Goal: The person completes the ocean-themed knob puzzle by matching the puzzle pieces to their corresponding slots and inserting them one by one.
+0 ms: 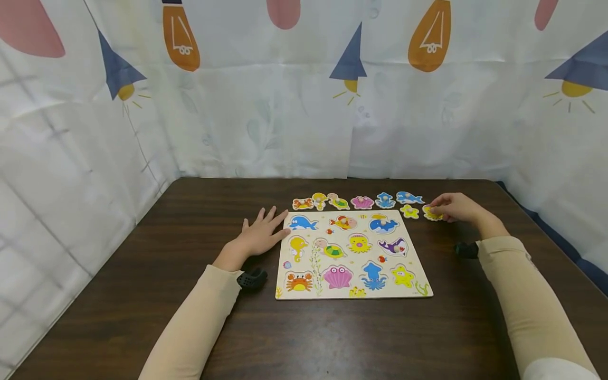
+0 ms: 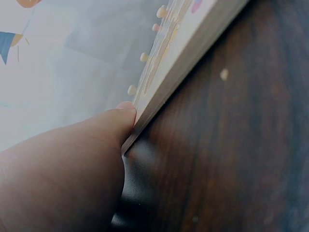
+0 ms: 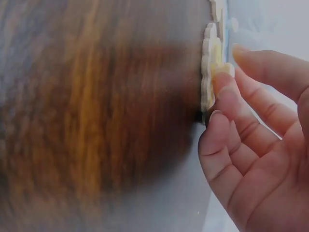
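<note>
Head view: left hand (image 1: 258,235) lies flat w/ straight fingers against the left edge of the pale wooden sea-animal puzzle board (image 1: 352,254). Right hand (image 1: 453,207) pinches a yellow wooden puzzle piece (image 1: 431,213) on the dark table (image 1: 142,274), just right of the board. Step looks like pick-up; next needs lift & matching its slot.

Head view looks down; wrist views close at table (image 1: 190,316).

Head view: even, bright, diffuse light; my arms cast only faint shadows on the dark counter (image 1: 190,295). Mild wide-angle bending shows at the edges. My left wrist view is hazy and soft, the near hand out of focus. My right wrist view is blurred across the counter, with my fingers (image 3: 227,96) sharper.
</note>
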Demonstrator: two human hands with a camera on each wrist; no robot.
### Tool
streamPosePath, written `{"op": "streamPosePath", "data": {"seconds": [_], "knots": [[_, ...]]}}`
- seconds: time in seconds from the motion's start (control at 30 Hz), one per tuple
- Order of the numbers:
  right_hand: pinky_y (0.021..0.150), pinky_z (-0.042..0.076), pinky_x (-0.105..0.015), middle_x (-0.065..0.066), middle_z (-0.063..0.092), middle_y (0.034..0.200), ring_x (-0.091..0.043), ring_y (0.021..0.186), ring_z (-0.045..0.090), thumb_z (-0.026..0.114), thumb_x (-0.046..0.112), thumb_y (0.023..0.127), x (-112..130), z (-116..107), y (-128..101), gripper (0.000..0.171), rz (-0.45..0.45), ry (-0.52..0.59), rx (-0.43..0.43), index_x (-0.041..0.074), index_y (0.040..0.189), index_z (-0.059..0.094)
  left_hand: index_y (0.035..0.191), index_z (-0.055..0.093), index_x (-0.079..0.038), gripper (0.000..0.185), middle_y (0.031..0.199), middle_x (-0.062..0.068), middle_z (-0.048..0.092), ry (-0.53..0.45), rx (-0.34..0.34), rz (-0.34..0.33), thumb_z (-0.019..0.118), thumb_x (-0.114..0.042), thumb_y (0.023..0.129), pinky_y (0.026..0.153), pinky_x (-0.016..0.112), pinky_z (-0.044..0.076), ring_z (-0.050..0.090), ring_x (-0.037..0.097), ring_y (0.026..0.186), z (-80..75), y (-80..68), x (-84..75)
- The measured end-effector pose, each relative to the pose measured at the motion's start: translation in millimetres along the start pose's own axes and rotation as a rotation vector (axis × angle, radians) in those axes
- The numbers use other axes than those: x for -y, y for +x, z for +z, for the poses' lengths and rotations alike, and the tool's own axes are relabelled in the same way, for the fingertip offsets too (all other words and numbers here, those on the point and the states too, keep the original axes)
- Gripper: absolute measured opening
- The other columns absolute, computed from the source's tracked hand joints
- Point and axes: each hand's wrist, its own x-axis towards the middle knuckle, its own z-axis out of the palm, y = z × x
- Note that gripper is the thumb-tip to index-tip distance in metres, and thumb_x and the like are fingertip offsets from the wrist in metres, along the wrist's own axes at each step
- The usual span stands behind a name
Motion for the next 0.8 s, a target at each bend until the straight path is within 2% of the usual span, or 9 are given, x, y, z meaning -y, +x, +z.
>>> {"op": "streamPosePath", "data": {"seconds": [0.23,0.63,0.8], "knots": [[0.068,0.052,-0.034,-0.008,0.065,0.088,-0.021,0.075,0.056,0.063,0.013,0.102,-4.1,1.1,2.1,0.036,-0.009,-0.012,-0.002,-0.017,0.122,0.060,0.167,0.015,-0.021,0.073,0.170,0.019,0.005,0.005,0.001,0.007,0.041,-0.055,0.108,0.111,0.077,-0.002,-0.003,0.045,0.154,0.7,1.1,0.1],[0.065,0.054,-0.032,-0.006,0.065,0.081,-0.019,0.072,0.059,0.064,0.012,0.102,-2.5,1.0,6.7,0.032,-0.018,-0.061,-0.033,-0.017,0.116,0.064,0.167,0.014,-0.021,0.073,0.170,0.019,0.004,0.011,-0.009,0.002,0.041,-0.055,0.108,0.111,0.077,-0.004,-0.004,0.045,0.154,-0.4,2.0,1.8],[0.064,0.054,-0.033,-0.006,0.063,0.077,-0.019,0.068,0.059,0.062,0.011,0.103,-1.0,2.1,5.5,0.031,-0.022,-0.079,-0.015,-0.018,0.115,0.064,0.167,0.015,-0.021,0.073,0.170,0.019,0.005,0.007,-0.001,0.003,0.042,-0.054,0.108,0.111,0.077,-0.004,-0.003,0.045,0.154,0.9,1.5,1.0]]}}
